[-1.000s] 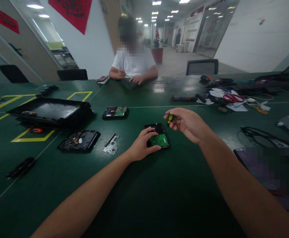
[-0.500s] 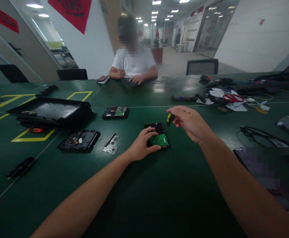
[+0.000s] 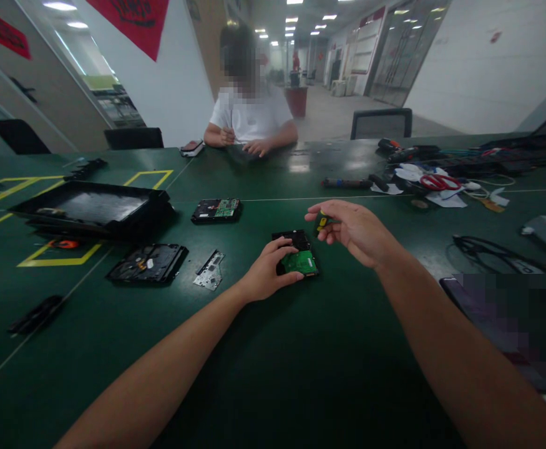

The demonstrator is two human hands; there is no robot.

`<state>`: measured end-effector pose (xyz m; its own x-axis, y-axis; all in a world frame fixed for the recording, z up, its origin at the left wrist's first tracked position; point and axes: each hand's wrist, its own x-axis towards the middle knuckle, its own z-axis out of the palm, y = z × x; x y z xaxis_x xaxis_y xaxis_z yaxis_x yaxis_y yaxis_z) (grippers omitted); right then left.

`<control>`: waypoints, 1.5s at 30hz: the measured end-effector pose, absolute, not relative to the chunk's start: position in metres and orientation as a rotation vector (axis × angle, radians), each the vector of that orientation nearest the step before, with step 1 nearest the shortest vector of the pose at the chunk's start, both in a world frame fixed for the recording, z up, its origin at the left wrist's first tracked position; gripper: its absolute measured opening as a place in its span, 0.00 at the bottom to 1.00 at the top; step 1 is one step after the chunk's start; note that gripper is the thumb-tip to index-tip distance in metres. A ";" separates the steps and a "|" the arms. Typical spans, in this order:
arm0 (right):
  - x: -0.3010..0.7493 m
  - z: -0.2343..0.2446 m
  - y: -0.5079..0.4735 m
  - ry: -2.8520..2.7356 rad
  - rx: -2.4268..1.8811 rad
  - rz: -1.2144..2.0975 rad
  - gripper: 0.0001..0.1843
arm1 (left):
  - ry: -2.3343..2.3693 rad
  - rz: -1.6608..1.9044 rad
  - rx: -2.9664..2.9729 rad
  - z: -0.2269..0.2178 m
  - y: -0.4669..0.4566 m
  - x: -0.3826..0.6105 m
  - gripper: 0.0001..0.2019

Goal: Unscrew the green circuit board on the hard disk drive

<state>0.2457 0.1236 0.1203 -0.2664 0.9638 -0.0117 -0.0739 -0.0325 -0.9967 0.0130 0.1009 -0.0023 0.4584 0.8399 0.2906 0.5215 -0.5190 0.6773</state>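
Note:
A black hard drive (image 3: 298, 252) with a green circuit board facing up lies on the green table (image 3: 273, 349). My left hand (image 3: 268, 274) presses on its near left corner, fingers curled over the edge. Just above and right of the drive, my right hand (image 3: 354, 231) pinches a small screwdriver with a yellow and black handle (image 3: 321, 221) between thumb and fingers.
A second hard drive (image 3: 216, 210), an opened drive (image 3: 148, 263) and a loose metal plate (image 3: 209, 271) lie to the left. A black tray (image 3: 95, 209) sits further left. Red scissors (image 3: 438, 182), tools and cables crowd the right. A person in white sits opposite.
My right hand has shifted slightly left and lower with the screwdriver, turning it in its fingers. My left hand stays on the drive.

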 end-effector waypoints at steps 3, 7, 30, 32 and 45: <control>0.245 0.121 0.123 -1.299 -1.016 1.516 0.06 | 1.130 0.834 2.209 -0.002 0.101 0.013 0.29; 0.244 0.119 0.123 -1.234 -1.001 1.555 0.06 | 1.136 0.824 2.209 -0.001 0.100 0.013 0.29; 0.247 0.118 0.125 -1.422 -1.134 1.297 0.07 | 1.131 0.841 2.206 -0.006 0.103 0.013 0.29; 0.246 0.118 0.124 -1.423 -1.116 1.336 0.08 | 1.131 0.839 2.197 -0.005 0.102 0.013 0.29; 0.245 0.122 0.120 -1.406 -1.030 1.476 0.10 | 1.129 0.832 2.218 -0.004 0.102 0.012 0.29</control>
